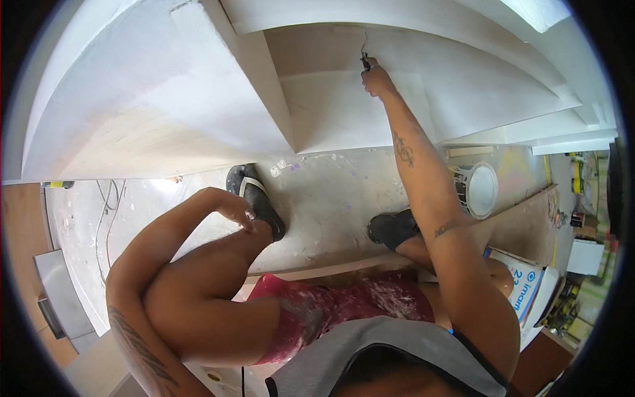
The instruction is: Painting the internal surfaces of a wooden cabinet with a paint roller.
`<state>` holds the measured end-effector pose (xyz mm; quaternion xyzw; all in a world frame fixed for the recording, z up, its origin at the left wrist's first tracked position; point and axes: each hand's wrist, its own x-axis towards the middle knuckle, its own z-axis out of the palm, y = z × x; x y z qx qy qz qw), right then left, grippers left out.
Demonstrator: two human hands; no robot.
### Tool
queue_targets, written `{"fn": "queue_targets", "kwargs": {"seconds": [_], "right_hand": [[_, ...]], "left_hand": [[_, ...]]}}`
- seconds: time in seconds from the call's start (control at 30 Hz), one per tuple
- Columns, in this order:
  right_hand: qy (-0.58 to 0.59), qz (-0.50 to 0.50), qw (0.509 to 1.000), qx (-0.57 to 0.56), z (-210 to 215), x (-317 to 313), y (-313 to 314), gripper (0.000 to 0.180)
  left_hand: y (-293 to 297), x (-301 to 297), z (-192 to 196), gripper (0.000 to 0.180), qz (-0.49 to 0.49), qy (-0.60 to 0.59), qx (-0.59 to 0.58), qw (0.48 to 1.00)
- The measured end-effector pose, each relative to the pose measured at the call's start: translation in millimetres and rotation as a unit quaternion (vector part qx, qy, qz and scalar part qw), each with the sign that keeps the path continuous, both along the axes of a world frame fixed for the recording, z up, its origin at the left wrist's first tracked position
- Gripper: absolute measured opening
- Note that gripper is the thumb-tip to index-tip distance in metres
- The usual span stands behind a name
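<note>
My right hand reaches out on a straight arm into an open bay of the white cabinet. It is closed around a small dark-handled tool, whose kind I cannot make out. A thin, curved, light-coloured end of the tool points up toward the bay's far panel. My left hand rests against my left shin, its fingers loosely bent and nothing visible in them. The left forearm lies along the outside of my bent leg.
A white bucket stands on the paint-spotted floor right of my right arm. A white panel juts out on the left. Cables trail across the floor at far left. A blue-and-white box sits beside my right thigh.
</note>
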<state>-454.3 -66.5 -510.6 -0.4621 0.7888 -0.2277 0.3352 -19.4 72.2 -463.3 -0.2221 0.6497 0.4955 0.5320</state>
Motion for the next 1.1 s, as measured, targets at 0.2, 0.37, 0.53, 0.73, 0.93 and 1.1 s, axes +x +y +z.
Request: {"fn": "queue_targets", "kwargs": {"seconds": [0.2, 0.37, 0.53, 0.73, 0.93, 1.1], "right_hand": [[0.085, 0.024, 0.996, -0.003, -10, 0, 57, 0.055], [0.014, 0.013, 0.999, 0.051, -7, 31, 245, 0.061], [0.021, 0.028, 0.997, -0.075, 29, 64, 368, 0.059], [0.009, 0.014, 1.000, 0.027, 41, 48, 302, 0.055], [0.100, 0.077, 0.992, -0.019, 5, 32, 97, 0.057], [0.021, 0.069, 0.997, 0.018, 22, 39, -17, 0.058]], "left_hand": [[2, -5, -5, 0.087, -0.062, 0.028, -0.052, 0.996], [5, 5, -4, 0.085, -0.004, 0.034, -0.044, 0.998], [5, 3, 4, 0.087, 0.047, -0.031, -0.007, 0.998], [2, 0, -1, 0.089, 0.013, -0.029, -0.025, 0.999], [2, 1, -10, 0.092, -0.044, 0.042, -0.034, 0.998], [4, -1, -8, 0.093, -0.058, 0.031, -0.069, 0.995]]}}
